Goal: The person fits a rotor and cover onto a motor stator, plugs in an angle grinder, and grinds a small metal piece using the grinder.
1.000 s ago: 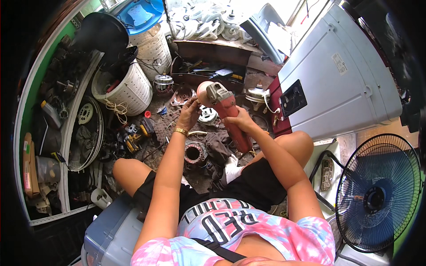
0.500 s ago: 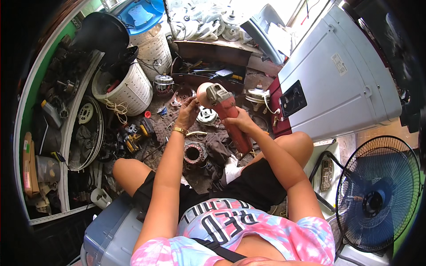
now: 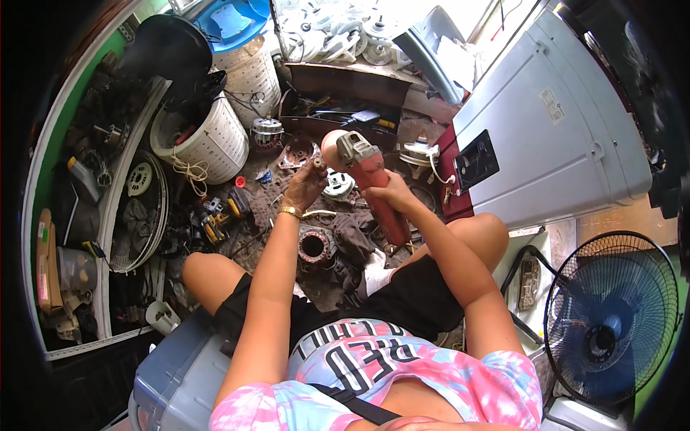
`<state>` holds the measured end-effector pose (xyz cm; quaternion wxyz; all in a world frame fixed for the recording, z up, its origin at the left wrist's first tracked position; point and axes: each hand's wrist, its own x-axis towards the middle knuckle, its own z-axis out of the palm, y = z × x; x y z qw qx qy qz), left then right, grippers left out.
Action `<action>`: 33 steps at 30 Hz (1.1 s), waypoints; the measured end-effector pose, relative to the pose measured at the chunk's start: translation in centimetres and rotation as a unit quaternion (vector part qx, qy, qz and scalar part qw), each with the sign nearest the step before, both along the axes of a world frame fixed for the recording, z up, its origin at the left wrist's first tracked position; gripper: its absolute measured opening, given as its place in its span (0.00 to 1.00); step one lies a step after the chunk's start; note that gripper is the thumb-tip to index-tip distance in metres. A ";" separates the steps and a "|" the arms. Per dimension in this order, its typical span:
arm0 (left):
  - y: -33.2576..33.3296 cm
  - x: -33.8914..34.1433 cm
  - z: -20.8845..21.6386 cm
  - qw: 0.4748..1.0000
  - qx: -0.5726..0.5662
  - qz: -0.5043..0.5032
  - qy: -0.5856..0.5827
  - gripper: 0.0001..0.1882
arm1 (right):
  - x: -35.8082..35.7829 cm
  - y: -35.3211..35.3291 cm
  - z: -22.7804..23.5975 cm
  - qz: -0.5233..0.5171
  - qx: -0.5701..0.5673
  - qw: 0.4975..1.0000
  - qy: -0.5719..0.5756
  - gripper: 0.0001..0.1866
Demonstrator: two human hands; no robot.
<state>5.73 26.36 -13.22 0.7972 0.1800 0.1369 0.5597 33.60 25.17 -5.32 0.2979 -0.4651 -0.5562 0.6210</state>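
My right hand is wrapped round the body of a red angle grinder, whose grey head and round disc point up and to the left. Pinched in the fingertips of my left hand is a small round metal piece, a little below and left of the disc. Its exact kind is too small to make out. Behind the hands lies a white-and-metal motor part. Nearer my legs sits a motor stator with a dark round hole.
White perforated baskets stand at the far left. Drills lie on the floor by my left knee. A large grey appliance panel is at the right, above a standing fan. A shelf of parts lines the left.
My left hand has drawn slightly down and away from the disc, turning so the small metal piece shows its end. The grinder has barely moved.
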 end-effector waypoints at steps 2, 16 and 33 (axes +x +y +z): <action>-0.2 -0.4 -0.1 1.000 0.000 0.000 0.010 0.09 | -0.4 -0.1 0.3 0.002 -0.003 1.000 -0.005 0.31; 0.0 0.1 0.2 0.995 0.005 0.009 0.096 0.10 | -0.7 -0.1 0.2 0.005 -0.009 1.000 -0.017 0.33; -0.4 1.6 0.3 0.992 -0.001 0.028 0.125 0.13 | -0.5 -0.3 -0.3 0.010 0.022 0.999 -0.031 0.28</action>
